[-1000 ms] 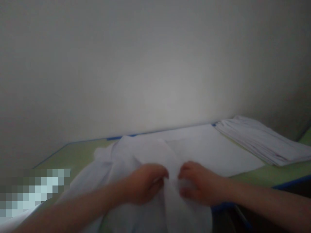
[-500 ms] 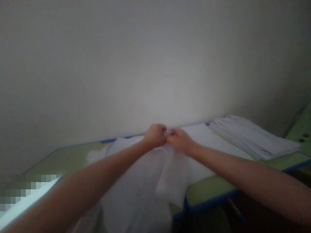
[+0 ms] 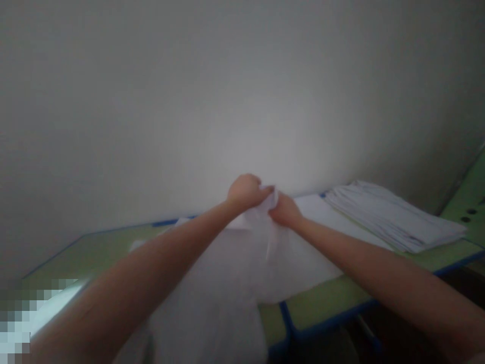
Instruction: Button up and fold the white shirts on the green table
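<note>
My left hand (image 3: 246, 191) and my right hand (image 3: 285, 210) are stretched out ahead, close together, both pinched on the top edge of a thin white sheet of fabric (image 3: 242, 273). The sheet is lifted at the hands and hangs down toward me, draping over the green table (image 3: 326, 298) with blue edging and past its near edge. Both hands are closed on the fabric, fingertips almost touching each other.
A stack of folded white sheets (image 3: 394, 217) lies on the table at the right. A flat white sheet (image 3: 322, 212) lies beneath my hands. A plain pale wall (image 3: 227, 91) rises right behind the table. Another green surface (image 3: 470, 202) stands at far right.
Both hands have moved away from me and upward, carrying the pinched fabric from near the table's front edge to near the wall, so the sheet now hangs lifted.
</note>
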{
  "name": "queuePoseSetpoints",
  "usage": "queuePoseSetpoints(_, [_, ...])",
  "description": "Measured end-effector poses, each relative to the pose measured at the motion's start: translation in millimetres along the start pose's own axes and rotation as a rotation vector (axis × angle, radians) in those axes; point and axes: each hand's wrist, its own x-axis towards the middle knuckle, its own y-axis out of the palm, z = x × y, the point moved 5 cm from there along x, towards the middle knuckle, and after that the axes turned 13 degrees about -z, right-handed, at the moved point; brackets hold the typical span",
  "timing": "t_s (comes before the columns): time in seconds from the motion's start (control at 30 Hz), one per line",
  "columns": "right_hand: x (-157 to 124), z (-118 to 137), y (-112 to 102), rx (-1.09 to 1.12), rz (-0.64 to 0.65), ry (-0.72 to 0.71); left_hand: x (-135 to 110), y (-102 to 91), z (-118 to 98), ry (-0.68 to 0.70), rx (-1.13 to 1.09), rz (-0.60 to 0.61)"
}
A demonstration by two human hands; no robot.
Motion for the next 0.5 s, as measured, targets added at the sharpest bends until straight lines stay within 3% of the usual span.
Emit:
queuePoseSetpoints(0.13, [10, -60, -14, -0.282, -0.013, 0.064, 7, -5.3, 16, -0.002, 0.022, 0.013])
queuePoseSetpoints(0.23, [15, -101, -39, -0.326, 0.021, 0.061, 13, -8.2, 26, 0.018, -0.002, 0.025])
queuePoseSetpoints(0.37, [33, -129, -85, -0.046, 0.101, 0.055, 17, -0.2, 31, 0.076, -0.090, 0.070])
queuePoseSetpoints(0.5, [68, -141, -144, 0.306, -0.100, 0.188, 5, 26.7, 48, 0.159, -0.271, 0.185])
